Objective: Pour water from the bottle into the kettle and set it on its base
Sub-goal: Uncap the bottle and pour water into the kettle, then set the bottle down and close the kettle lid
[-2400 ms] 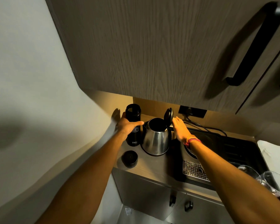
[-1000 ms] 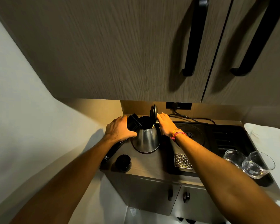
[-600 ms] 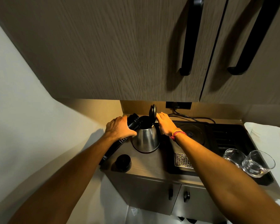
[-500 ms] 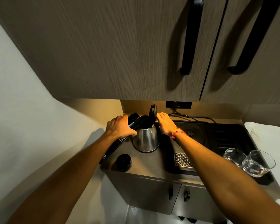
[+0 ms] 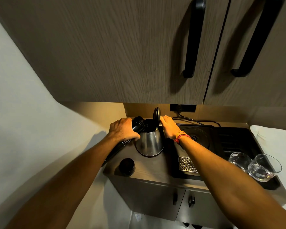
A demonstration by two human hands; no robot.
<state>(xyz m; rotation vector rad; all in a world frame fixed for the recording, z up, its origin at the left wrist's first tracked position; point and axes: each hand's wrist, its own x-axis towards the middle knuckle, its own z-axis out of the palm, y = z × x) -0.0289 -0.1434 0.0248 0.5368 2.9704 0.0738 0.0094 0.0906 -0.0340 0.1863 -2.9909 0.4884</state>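
Note:
A steel kettle [image 5: 149, 142] stands on the wooden counter [image 5: 153, 169] with its black lid [image 5: 156, 114] flipped up. My left hand [image 5: 123, 130] grips a black bottle [image 5: 137, 123], which is tilted steeply so its open mouth rests over the kettle's opening. My right hand [image 5: 169, 128] lies over the kettle's handle side, with its fingertips against the raised lid; the handle itself is hidden. The bottle's black cap [image 5: 127, 164] sits on the counter in front. The round kettle base [image 5: 196, 138] lies on the black tray [image 5: 234, 141] to the right.
Two glasses [image 5: 254, 165] stand at the tray's front right corner, and a metal drip grate [image 5: 186, 164] sits in it. A cord [image 5: 198, 120] runs to a wall socket. Cabinet doors with black handles [image 5: 194, 38] hang low overhead. A white wall is on the left.
The bottle stood upright beside the kettle 2.4 s ago; it is now tipped over the kettle's opening. Over the last second both hands have barely moved.

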